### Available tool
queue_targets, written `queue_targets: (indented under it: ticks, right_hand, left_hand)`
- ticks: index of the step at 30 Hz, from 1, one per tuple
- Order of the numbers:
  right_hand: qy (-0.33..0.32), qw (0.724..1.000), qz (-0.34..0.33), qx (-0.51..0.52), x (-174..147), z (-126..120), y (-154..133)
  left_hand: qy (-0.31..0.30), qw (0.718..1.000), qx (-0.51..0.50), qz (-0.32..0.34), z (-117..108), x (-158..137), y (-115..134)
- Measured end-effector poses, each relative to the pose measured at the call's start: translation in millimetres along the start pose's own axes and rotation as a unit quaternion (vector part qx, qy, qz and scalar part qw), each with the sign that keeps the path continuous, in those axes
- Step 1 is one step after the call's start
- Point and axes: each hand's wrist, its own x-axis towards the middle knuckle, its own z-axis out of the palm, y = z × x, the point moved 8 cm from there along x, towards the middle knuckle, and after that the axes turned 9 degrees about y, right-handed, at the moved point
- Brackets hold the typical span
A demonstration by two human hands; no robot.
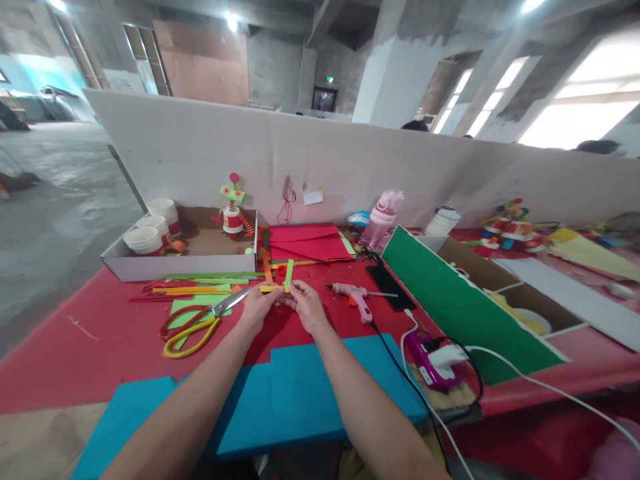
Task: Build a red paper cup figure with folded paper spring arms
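Both my hands meet over the red table, fingers pinched on narrow paper strips. My left hand (259, 308) grips a yellow paper strip (269, 289) that runs sideways toward my right hand (306, 303). At the right fingertips the yellow strip meets a green paper strip (289, 272) that stands up; whether the two are joined I cannot tell. Just left of my hands lie scissors (210, 320) with red and yellow handles, partly on green paper. A pink glue gun (354, 297) rests to the right of my right hand.
Blue sheets (305, 387) lie under my forearms. A white box (180, 267) holds paper cups (145, 240) and a paper-cup robot figure (233, 219). Red paper (305, 241), a pink bottle (383, 219), a phone (389, 285), a purple power strip (433, 363) with cords and a green-sided box (450, 307) surround the work area.
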Motion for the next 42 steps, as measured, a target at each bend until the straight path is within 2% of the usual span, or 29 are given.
queue_targets:
  ticks: [7,15,28,35,39,42]
  right_hand:
    - [0.013,1.000,-0.008,-0.015,0.7,-2.2,0.0]
    - [0.002,1.000,0.014,-0.026,-0.5,-1.2,3.7]
    - [0.006,1.000,0.016,-0.003,-2.1,0.3,1.3]
    - [0.031,0.999,0.038,0.007,0.5,-6.7,5.2]
    - [0.015,0.998,0.055,0.021,1.2,-6.6,7.9]
    - [0.032,0.997,0.057,0.032,2.8,-9.9,8.5]
  left_hand:
    - [0.008,1.000,0.002,0.005,-1.6,-1.5,1.1]
    - [0.026,0.999,-0.004,0.018,-4.6,2.0,1.3]
    - [0.024,1.000,-0.017,0.002,-5.2,3.0,-2.4]
    - [0.012,1.000,-0.019,0.002,-3.2,2.5,-1.7]
    - [0.021,1.000,-0.015,0.003,-4.5,2.2,-0.6]
    - [0.029,0.999,-0.015,0.006,-5.4,1.6,1.3]
